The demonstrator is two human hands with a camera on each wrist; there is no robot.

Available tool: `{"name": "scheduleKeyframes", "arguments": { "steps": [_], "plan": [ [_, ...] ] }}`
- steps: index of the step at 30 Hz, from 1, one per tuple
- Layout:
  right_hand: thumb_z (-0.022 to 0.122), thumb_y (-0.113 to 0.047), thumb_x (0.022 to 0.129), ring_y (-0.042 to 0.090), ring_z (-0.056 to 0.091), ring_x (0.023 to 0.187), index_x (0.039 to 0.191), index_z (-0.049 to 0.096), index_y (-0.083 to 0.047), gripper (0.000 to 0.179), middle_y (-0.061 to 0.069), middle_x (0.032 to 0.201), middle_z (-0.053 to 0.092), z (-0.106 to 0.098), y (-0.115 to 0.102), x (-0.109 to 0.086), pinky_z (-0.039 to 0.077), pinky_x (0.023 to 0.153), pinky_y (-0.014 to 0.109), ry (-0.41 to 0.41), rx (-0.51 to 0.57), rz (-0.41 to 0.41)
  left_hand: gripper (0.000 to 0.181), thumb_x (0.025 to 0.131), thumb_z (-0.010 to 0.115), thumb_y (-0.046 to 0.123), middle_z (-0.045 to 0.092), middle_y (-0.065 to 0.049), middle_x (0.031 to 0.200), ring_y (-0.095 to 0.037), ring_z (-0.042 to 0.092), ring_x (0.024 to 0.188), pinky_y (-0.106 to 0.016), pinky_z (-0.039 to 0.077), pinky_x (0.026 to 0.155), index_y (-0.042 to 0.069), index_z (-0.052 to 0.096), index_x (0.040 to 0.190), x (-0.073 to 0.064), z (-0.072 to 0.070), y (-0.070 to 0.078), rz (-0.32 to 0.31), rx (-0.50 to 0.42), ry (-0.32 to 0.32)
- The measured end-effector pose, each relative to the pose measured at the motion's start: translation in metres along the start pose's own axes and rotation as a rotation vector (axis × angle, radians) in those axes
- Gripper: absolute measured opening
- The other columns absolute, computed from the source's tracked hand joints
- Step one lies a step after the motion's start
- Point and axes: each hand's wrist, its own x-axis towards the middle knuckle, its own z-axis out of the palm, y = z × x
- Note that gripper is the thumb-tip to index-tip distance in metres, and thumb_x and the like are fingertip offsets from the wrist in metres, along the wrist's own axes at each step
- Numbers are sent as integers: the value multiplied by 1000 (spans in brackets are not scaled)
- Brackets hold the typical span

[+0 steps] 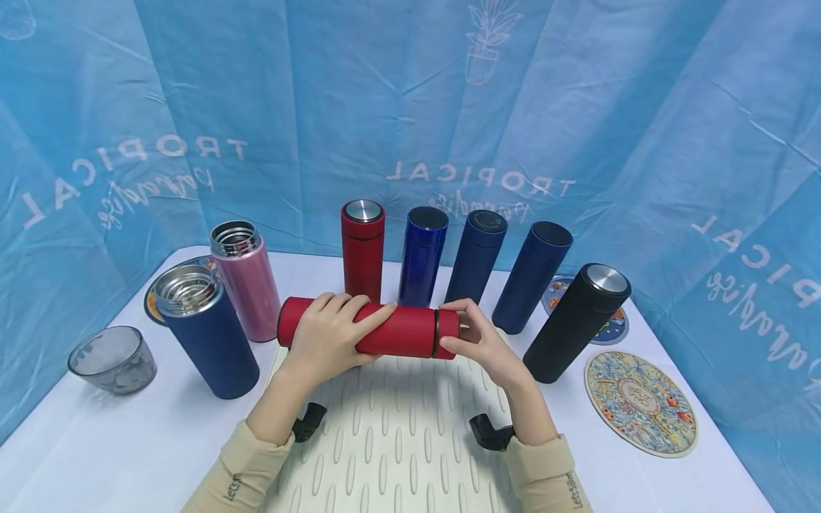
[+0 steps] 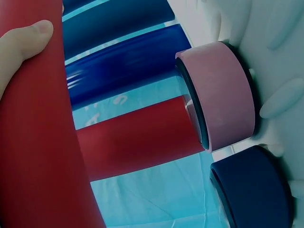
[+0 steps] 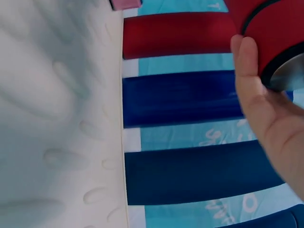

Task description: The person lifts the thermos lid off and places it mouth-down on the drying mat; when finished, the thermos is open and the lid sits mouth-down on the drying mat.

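Gripping red flask, two-handed, lid seemingly on

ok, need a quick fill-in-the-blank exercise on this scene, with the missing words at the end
1. The left hand and right hand both hold the same ____ thermos bottle.
2. The uncapped navy bottle stands beside another uncapped bottle, which is ____.
3. In the head view, the smoky translucent bowl sits on the picture's ____ side.
4. The black bottle has a cap top coloured ____.

Missing words: red; pink; left; silver.
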Motion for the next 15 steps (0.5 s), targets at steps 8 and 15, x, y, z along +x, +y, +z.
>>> {"name": "scheduleKeyframes", "arguments": {
  "steps": [8,15],
  "plan": [
    [69,-16,80,32,49,109,125,38,-8,55,14,124,46,0,3,0,50,84,40,-50,-82,-86,75,56,82,50,64,-8,98,-26,61,84,-41,51,74,27,58,123,-2,0,0,-25,-30,-41],
    [72,-13,77,30,44,116,126,37,-10,60,10,127,45,0,4,-1,45,91,43,-61,-142,-138,73,56,81,49,65,-9,96,-26,62,82,-41,51,73,26,59,121,-1,-2,0,-42,-51,-50]
  ]
}}
